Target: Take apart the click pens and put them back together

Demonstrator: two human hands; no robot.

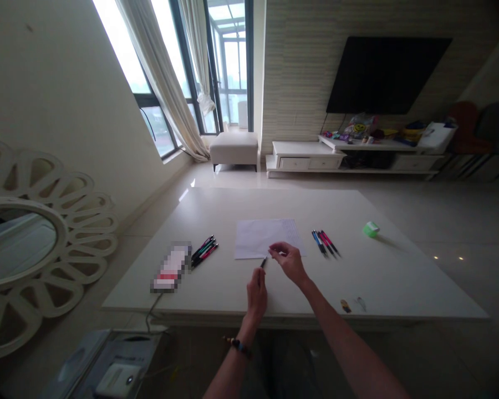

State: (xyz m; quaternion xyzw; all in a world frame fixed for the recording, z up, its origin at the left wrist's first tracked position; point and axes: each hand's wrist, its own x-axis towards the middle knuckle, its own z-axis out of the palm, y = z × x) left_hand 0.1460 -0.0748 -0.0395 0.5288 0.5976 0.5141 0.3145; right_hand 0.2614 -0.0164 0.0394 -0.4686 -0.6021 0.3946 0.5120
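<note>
My left hand [256,291] is closed around a dark pen [264,262], its slim end pointing up and slightly right. Just above and to the right, my right hand [290,261] has thumb and fingers pinched together near the pen's end. Whatever lies in that pinch is too small to make out. Behind both hands a white sheet of paper [260,235] lies flat on the white table [216,208], with faint lines along its right part. My right hand covers part of its near edge.
Several pens [205,251] lie in a bunch left of the paper, beside a blurred-out phone [171,269] with a cable. More pens [325,244] lie to the right. Further right is a green-and-white object [371,229]. Two small items, one a yellow-black piece [345,306], lie near the front edge.
</note>
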